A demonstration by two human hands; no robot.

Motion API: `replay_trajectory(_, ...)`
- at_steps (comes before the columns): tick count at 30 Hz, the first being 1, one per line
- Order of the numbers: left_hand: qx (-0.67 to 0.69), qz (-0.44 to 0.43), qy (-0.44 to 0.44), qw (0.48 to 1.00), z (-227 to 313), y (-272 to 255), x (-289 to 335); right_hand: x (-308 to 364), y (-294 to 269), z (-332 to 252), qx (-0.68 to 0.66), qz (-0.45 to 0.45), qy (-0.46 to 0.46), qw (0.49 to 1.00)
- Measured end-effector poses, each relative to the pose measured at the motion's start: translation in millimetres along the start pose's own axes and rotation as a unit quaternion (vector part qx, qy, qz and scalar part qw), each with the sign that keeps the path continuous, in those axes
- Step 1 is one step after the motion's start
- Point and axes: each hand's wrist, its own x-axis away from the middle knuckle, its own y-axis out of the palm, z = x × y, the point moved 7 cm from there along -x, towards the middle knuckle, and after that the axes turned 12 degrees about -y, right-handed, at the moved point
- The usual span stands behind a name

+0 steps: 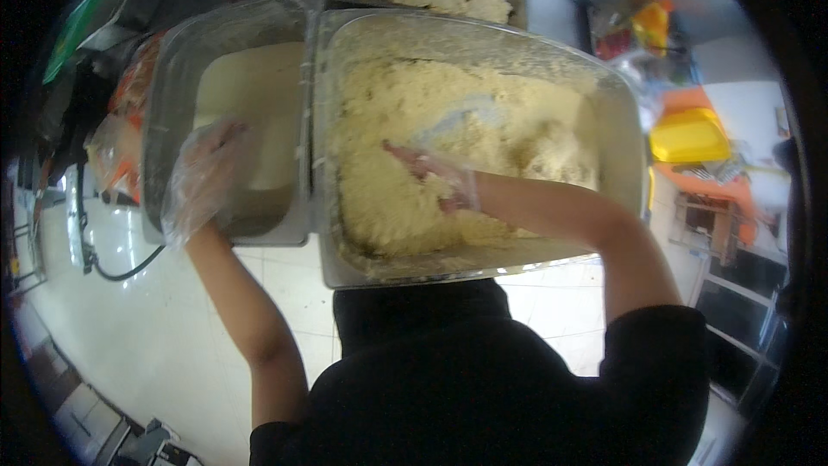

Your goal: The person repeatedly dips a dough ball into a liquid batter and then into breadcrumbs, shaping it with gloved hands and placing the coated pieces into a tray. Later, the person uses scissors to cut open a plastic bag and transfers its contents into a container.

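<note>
pale tiled floor [172, 328], left hand [203, 174] too blurred to tell grip, right hand [438, 174] spread over yellow crumbs [379, 207]

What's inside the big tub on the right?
Pale yellow crumbly mixture spreads across the tub, with a bluish-grey patch I can't identify. The gloved right hand and forearm cover part of it; what lies beneath them, or deeper down, is hidden.

No lettering, number or sign can be read here.
</note>
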Motion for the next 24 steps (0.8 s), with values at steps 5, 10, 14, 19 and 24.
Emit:
replay_trajectory(5,0.08,-0.033,-0.134,0.987,-26.7,13.9,-2.5,-13.4,21.8,-16.1,-0.171,0.018,-0.031,0.985)
replay_trajectory(10,0.136,-0.088,-0.183,0.97,-15.5,13.0,-0.4,6.6,-31.9,-6.7,-0.348,0.034,-0.066,0.935)
replay_trajectory(14,0.126,-0.074,-0.163,0.976,-4.9,3.3,-1.1,67.8,-126.0,12.0,-0.462,0.093,-0.1,0.876)
replay_trajectory(19,0.111,-0.06,-0.126,0.984,-4.4,4.0,-1.9,151.2,-239.7,20.5,-0.148,0.185,-0.311,0.921)
replay_trajectory(24,0.091,-0.051,-0.124,0.987,-3.1,3.4,-0.5,153.4,-325.9,58.4,0.31,0.135,-0.28,0.898)
